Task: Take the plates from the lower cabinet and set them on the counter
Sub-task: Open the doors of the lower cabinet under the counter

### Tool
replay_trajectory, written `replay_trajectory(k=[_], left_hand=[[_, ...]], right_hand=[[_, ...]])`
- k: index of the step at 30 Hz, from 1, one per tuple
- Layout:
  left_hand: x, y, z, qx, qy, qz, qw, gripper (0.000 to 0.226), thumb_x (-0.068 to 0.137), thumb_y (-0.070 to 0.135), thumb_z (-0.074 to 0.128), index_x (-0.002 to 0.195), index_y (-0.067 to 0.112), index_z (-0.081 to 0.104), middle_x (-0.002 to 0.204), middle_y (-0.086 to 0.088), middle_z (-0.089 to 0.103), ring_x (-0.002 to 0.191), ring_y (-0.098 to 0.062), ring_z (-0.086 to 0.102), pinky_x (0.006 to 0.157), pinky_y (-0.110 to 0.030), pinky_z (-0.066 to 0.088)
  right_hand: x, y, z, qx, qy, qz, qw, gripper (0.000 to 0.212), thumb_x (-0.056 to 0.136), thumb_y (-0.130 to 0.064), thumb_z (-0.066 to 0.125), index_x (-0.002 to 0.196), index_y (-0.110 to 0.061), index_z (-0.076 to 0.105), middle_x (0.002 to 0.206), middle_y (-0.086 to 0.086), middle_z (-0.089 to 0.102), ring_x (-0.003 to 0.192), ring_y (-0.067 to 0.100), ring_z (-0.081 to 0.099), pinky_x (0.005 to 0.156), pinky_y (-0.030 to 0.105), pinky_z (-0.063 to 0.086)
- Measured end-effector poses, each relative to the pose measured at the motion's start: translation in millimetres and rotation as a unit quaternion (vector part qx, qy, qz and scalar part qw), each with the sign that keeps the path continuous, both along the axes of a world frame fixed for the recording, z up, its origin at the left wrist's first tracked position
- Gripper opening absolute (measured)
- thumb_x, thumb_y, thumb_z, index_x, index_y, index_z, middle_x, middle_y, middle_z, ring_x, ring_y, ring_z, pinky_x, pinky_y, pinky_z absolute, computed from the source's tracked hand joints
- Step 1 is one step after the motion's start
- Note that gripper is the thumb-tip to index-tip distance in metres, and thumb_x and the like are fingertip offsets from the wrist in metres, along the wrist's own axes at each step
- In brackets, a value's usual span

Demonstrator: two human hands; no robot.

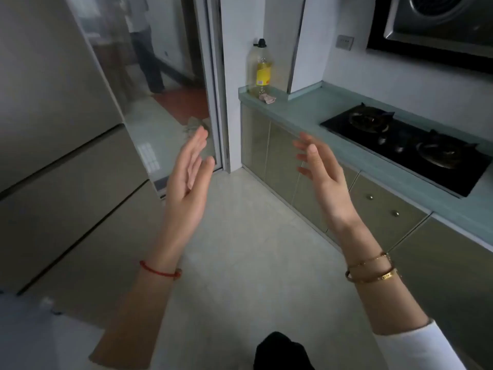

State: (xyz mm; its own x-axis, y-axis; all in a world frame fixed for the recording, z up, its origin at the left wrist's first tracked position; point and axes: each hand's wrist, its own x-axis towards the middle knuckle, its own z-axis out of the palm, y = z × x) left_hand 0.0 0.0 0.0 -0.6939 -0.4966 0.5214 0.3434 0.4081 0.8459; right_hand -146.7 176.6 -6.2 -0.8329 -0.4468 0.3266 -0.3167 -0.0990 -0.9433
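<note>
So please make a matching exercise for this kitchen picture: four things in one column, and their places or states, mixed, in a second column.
Things:
1. oil bottle
2. gas hob
3. left hand
4. cabinet doors

Places or states:
A. set into the counter
B. open, holding nothing
C. at the counter's far end
D. shut, under the counter

Pairs: 1-C, 2-A, 3-B, 4-D

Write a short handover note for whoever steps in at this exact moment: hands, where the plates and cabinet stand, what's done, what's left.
Left hand and right hand: both open, empty, raised palms facing over the floor.
Lower cabinet doors under the counter all look closed; no plates in view.
Counter holds an oil bottle at the far end and the hob.
Done: nothing visible.
Left: open the cabinet, lift the plates out, set them on the counter, probably on the bare stretch left of the hob.
</note>
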Motion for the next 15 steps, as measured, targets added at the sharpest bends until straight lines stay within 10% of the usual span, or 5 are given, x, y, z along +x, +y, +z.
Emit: replay_trajectory(k=[15], left_hand=[[-161,-81,-10,0.037,-0.041,0.026,0.998,0.049,0.103,0.021,0.045,0.151,0.014,0.035,0.155,0.003,0.042,0.141,-0.002,0.039,0.117,-0.021,0.031]], right_hand=[[-160,-88,-13,0.001,-0.033,-0.010,0.999,0.040,0.103,-0.038,0.040,0.138,-0.024,0.052,0.128,-0.010,0.063,0.120,0.009,0.058,0.105,0.035,0.048]])
